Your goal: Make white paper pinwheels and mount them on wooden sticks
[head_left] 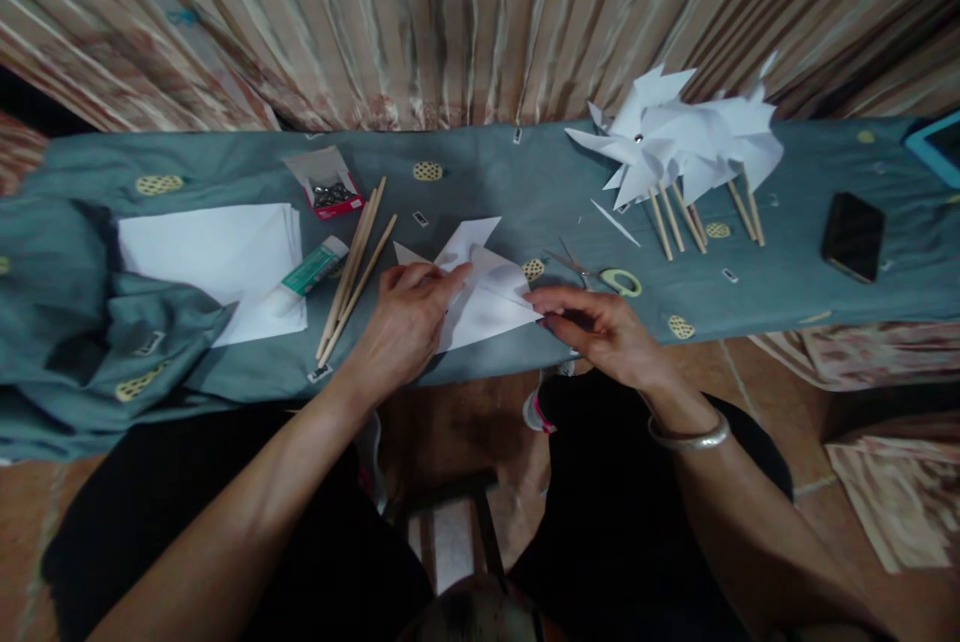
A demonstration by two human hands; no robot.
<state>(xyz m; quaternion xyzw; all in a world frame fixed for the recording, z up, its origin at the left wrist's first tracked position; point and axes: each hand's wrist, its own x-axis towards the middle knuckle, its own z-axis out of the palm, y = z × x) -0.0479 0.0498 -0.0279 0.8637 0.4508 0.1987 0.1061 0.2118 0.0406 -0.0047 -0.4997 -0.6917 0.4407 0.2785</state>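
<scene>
Tablecloth (480,182) beneath paper (491,300); blurred glue label (313,265)

We look out from one camera on our head, facing forward and steeply down. It sits near: our left hand (411,314) and right hand (604,330) fall mid-frame over the table (480,172), the curtain (450,32) fills the top, our legs (615,522) the bottom.

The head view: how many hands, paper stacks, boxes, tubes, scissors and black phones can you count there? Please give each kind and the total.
Hands: 2
Paper stack: 1
Box: 1
Tube: 1
Scissors: 1
Black phone: 1
Total: 7
</scene>
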